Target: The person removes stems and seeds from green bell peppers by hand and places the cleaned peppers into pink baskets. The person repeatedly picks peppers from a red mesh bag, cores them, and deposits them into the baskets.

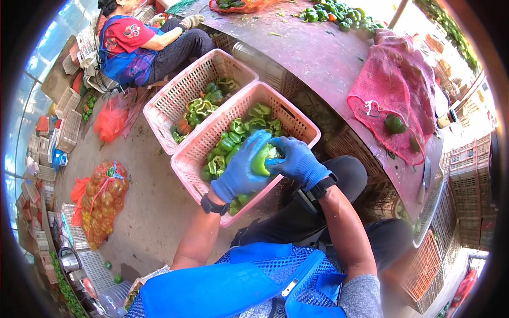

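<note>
My left hand, in a blue coated work glove, holds a green bell pepper from its left side. From the right, my right hand, gloved alike, has its fingers on the same pepper, whose pale inside shows at the top. Both hands are above the near edge of a pink plastic crate, which holds green peppers, several of them cut or broken. Touching it on the far side is a second pink crate with green pepper pieces.
A metal-topped table bears a heap of green peppers, a red mesh sack and a knife. Another gloved person sits beyond the crates. A filled mesh sack lies on the floor at left; crates are stacked at right.
</note>
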`<state>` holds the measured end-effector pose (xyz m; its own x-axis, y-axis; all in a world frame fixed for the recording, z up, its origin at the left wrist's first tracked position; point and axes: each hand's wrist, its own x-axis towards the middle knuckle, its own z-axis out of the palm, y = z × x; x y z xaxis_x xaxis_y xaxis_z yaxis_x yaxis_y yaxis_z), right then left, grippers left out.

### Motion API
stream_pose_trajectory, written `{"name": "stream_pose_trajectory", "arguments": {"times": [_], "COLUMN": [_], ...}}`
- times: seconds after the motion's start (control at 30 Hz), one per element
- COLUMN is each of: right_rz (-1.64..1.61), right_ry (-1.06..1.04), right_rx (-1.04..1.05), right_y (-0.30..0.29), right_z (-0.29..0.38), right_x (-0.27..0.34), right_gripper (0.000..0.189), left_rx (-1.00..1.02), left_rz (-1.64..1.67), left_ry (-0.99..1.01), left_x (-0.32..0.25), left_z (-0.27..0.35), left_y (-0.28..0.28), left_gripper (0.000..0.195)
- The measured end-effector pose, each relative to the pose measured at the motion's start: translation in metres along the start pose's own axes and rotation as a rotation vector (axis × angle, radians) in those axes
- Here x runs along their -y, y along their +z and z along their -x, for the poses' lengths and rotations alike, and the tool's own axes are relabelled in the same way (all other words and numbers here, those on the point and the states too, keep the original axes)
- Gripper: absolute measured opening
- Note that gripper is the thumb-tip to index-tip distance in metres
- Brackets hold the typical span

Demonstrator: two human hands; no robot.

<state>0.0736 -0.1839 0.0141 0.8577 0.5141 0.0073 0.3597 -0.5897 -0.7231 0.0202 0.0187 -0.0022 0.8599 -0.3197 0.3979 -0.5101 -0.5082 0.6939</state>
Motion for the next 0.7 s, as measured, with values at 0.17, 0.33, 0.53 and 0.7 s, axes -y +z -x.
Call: {"name": "stream_pose_trajectory", "arguments": {"times": [0.17,0.33,0.53,0.7], "right_rz": [-0.166,-0.055,-0.163,-0.3], "right_ry": [0.051,0.007,0.027,0.044], "right_rx": [-0.038,-0.154,-0.206,-0.162], "right_y": [0.003,0.006,0.007,-0.004], "right_z": [-0.003,-0.004,0.002,0.007], "right_x": [-0.003,-0.004,-0.01,-0.004], "right_gripper": [0.054,0.048,0.044,0.039], "left_rx": [-0.021,-0.181,-0.312,-0.163], "left_rz": [-0.017,0.149,0.329,0.63], "left_ry": [0.001,-0.119,-0.245,-0.281], "left_x": [-0.014,-0.009,-0.009,0.009], "left_z": [-0.008,0.001,0.003,0.002], "left_y": [0.003,0.028,0.049,0.034], "left_gripper": [0.094,0.084,0.066,0.065]}}
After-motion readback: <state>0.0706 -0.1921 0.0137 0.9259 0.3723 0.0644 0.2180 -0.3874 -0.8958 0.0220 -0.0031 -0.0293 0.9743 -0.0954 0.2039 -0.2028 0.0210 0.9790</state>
